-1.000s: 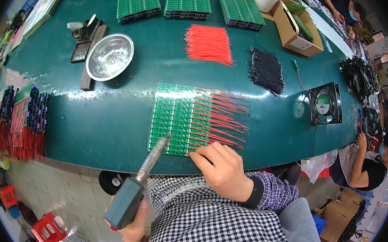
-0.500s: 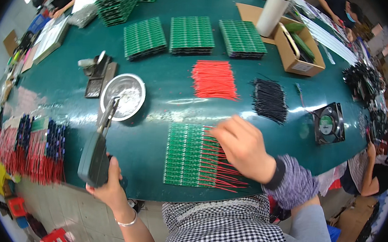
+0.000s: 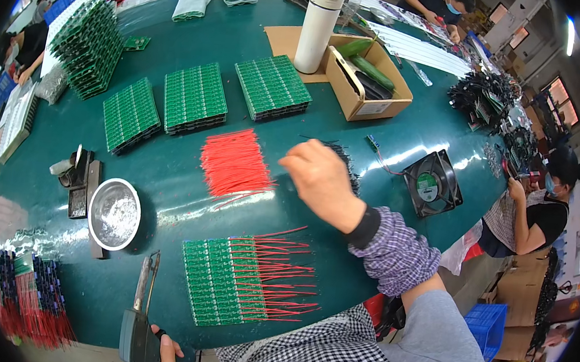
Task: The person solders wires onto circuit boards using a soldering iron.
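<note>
Gripping one soldering gun (image 3: 140, 340) in your left hand (image 3: 167, 360), you've got your fingers wrapped round the handle, with the nose angled up the table. Your right hand (image 3: 319, 183) is up between the one red wire pile (image 3: 235, 164) and the one black wire pile (image 3: 346, 164), covering part of the black one. Fingers are curled in with the tips bunched; can't tell how tightly they're closed or whether there's a wire in there.

The one green circuit panel (image 3: 211, 283) lies flat near your edge of the table, just right of the gun's tip, with a row of red leads (image 3: 281, 270) sticking out past its right side. Too crowded for me to count those, tbh.

Farther up I count three low board stacks (image 3: 195, 97) side by side, plus one tall board stack (image 3: 87, 49) at upper left. Also one metal bowl (image 3: 114, 214) left of the panel, one black fan (image 3: 433, 183) off to the right, one white bottle (image 3: 318, 32), and one cardboard box (image 3: 379, 110) holding two cucumbers (image 3: 374, 72). At least three other people (image 3: 538, 220) are around the table too.
</note>
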